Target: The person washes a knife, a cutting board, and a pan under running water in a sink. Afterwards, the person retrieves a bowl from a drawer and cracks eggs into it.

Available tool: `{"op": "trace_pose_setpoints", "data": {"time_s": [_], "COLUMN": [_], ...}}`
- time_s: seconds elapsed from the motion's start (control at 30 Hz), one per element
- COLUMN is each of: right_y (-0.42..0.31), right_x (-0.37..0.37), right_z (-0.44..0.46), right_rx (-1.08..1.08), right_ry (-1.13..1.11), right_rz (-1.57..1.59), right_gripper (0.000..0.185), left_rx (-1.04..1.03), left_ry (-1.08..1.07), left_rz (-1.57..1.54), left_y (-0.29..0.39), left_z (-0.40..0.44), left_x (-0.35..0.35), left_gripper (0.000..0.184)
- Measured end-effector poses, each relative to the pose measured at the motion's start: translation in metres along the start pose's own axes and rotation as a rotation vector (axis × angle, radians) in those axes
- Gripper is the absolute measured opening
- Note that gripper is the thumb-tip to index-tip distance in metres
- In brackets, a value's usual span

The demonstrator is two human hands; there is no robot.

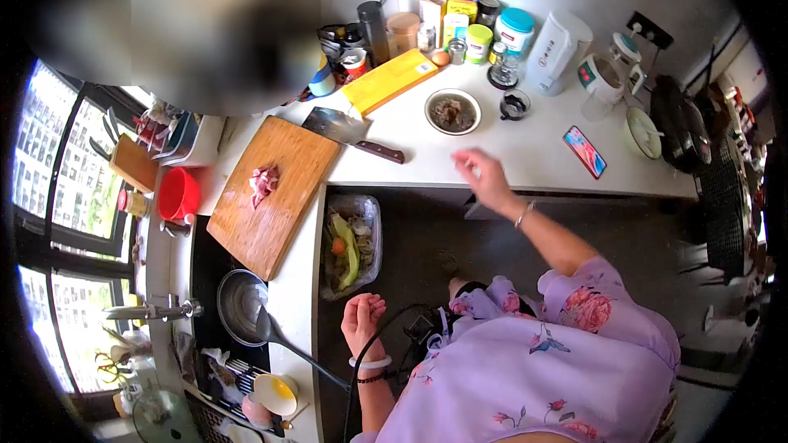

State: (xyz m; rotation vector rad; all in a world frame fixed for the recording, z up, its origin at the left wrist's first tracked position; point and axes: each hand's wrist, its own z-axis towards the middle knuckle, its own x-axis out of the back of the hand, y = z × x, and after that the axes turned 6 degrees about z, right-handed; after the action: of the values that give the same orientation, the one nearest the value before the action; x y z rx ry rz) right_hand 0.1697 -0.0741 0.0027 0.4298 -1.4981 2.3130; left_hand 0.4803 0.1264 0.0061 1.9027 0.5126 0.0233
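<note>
My right hand [483, 179] hovers over the front edge of the white counter, fingers loosely bent and apart, with nothing visible in it. Just beyond it stands a white bowl [453, 111] of dark, wet-looking food. To its left lies a cleaver [353, 133] with a dark wooden handle. My left hand [362, 321] hangs low beside the counter with its fingers curled in, and no object shows in it. Close by is a plastic-lined bin [373, 238] of vegetable scraps. Pieces of raw meat [263, 185] lie on the wooden cutting board [287, 221].
A pan [240, 303] with a ladle [271, 328] sits left of me, its handle overhanging the edge. At the back are a yellow box [390, 82], jars and a white kettle [558, 53]. A phone [584, 152] lies to the right. A large blurred shape covers the upper left.
</note>
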Motion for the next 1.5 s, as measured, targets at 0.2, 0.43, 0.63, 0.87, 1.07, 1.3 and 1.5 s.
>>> {"op": "trace_pose_setpoints", "data": {"time_s": [0.2,0.43,0.63,0.87,1.07,1.3,1.5], "right_y": [0.109,0.225,0.283,0.290,0.208,0.109,-0.123], "right_x": [0.013,-0.001,-0.015,-0.014,-0.004,-0.048,-0.201], "right_z": [0.188,0.298,0.337,0.346,0.334,0.322,0.157], "right_rx": [0.030,0.348,0.475,0.327,0.044,-0.028,-0.300], "right_ry": [0.034,-0.320,-0.545,-0.671,-0.509,-0.514,-1.062], "right_rz": [-0.116,-0.813,-1.130,-1.145,-1.164,-0.101,0.452], "right_gripper": [0.032,0.042,0.030,0.043,0.045,0.033,0.041], "left_rx": [-0.006,0.022,-0.005,-0.027,-0.060,-0.095,-0.138], "left_ry": [0.214,0.449,0.574,0.625,0.643,0.628,0.735], "left_rz": [-0.004,-0.051,-0.087,-0.133,-0.160,-0.180,-0.168], "left_y": [-0.007,-0.014,-0.015,-0.032,-0.036,-0.044,-0.045], "left_z": [0.006,0.008,0.008,0.010,-0.003,-0.038,-0.089], "left_x": [0.001,-0.019,-0.044,-0.050,-0.041,0.005,0.076], "left_gripper": [0.017,0.018,0.020,0.021,0.022,0.021,0.019]}}
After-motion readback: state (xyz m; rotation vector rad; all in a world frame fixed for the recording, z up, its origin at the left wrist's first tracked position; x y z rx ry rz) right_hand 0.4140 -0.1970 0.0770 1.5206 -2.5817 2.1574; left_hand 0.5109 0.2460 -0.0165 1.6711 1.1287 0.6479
